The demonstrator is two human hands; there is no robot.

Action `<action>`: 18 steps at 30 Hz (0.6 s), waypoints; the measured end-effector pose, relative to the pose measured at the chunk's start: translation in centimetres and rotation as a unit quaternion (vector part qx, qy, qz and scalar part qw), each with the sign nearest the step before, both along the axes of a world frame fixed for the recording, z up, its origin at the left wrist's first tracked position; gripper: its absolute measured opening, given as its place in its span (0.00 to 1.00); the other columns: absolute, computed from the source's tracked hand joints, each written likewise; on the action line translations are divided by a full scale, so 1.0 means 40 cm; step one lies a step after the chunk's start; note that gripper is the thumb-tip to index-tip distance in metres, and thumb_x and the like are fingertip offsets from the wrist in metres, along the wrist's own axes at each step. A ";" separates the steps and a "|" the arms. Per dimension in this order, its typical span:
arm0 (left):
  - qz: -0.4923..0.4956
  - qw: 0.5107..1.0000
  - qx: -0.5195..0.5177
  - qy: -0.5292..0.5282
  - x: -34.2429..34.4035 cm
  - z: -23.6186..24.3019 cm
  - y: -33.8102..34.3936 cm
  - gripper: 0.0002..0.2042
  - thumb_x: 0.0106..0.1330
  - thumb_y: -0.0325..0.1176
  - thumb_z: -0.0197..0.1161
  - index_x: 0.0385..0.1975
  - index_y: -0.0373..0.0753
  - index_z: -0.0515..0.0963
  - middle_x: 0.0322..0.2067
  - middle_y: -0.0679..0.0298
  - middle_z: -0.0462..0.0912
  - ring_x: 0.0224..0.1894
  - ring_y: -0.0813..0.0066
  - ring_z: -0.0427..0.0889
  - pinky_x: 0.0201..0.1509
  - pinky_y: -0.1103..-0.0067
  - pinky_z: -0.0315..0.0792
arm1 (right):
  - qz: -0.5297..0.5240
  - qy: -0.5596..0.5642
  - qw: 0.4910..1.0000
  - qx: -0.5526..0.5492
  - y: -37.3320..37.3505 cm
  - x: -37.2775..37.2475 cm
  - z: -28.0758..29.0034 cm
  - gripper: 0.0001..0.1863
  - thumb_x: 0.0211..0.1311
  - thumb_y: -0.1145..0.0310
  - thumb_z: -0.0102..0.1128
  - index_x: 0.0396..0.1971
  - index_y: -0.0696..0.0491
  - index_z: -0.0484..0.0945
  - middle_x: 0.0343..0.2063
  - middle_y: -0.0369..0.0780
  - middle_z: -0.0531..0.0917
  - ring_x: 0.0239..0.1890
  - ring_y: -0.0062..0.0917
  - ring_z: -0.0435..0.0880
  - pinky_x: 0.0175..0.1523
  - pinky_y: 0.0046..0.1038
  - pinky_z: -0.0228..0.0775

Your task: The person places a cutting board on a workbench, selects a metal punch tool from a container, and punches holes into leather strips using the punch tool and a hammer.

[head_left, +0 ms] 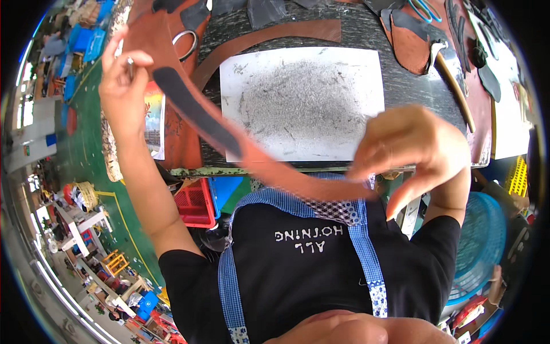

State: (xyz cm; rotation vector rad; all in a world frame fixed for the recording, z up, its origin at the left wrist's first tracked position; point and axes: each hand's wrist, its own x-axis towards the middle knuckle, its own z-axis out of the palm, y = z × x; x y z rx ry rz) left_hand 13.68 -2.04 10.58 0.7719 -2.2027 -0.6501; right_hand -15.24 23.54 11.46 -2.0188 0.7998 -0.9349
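A long curved strip of reddish-brown leather [269, 164] slants from the upper left down across the table's near edge. On its upper part lies a narrow black piece [195, 109]. My right hand [424, 143], somewhat smeared by motion, is curled at the strip's lower right end, which sits between fingers and thumb. My left hand [123, 86] is raised beside the black piece's upper end. Its thumb and forefinger come together around a small silvery bit that I cannot make out. Beneath the strip lies a white sheet [321, 103] covered in dark specks.
Another curved brown strip [275, 35] lies behind the sheet. At the far right are blue-handled scissors [425, 10], a hammer [455, 92] and leather pieces [407, 46]. A metal loop [185, 46] rests at the left. Below the table stand a red crate [195, 203] and a blue basket [478, 246].
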 end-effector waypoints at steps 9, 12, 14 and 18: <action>-0.339 0.903 0.257 0.059 -0.231 0.005 0.132 0.12 0.57 0.15 0.52 0.39 0.32 0.76 0.33 0.65 0.78 0.39 0.78 0.77 0.47 0.81 0.69 | -0.259 -0.258 0.921 0.134 -0.245 -0.012 -0.025 0.08 0.61 0.67 0.64 0.34 0.56 0.77 0.25 0.31 0.80 0.26 0.09 0.76 0.29 0.13 0.67; -0.355 0.828 0.410 0.143 -0.223 -0.035 0.180 0.36 0.58 0.26 0.64 0.64 0.32 0.51 0.40 0.55 0.79 0.46 0.72 0.79 0.51 0.78 0.70 | -0.367 -0.246 0.894 0.076 -0.230 -0.034 -0.021 0.07 0.63 0.68 0.61 0.29 0.55 0.75 0.22 0.30 0.79 0.21 0.09 0.74 0.25 0.12 0.66; -0.311 0.864 0.395 -0.011 -0.182 -0.086 0.213 0.25 0.57 0.30 0.68 0.53 0.31 0.68 0.34 0.63 0.80 0.40 0.79 0.77 0.48 0.81 0.69 | -0.396 -0.297 0.868 0.035 -0.205 -0.081 -0.053 0.07 0.62 0.67 0.62 0.30 0.54 0.76 0.22 0.30 0.79 0.20 0.09 0.74 0.25 0.12 0.66; -0.192 0.869 0.419 -0.178 -0.028 -0.144 0.136 0.09 0.55 0.30 0.70 0.27 0.34 0.76 0.22 0.75 0.74 0.28 0.89 0.69 0.32 0.86 0.64 | -0.468 -0.296 0.824 0.114 -0.116 -0.144 -0.107 0.10 0.61 0.68 0.63 0.38 0.56 0.75 0.28 0.34 0.81 0.28 0.14 0.79 0.35 0.16 0.72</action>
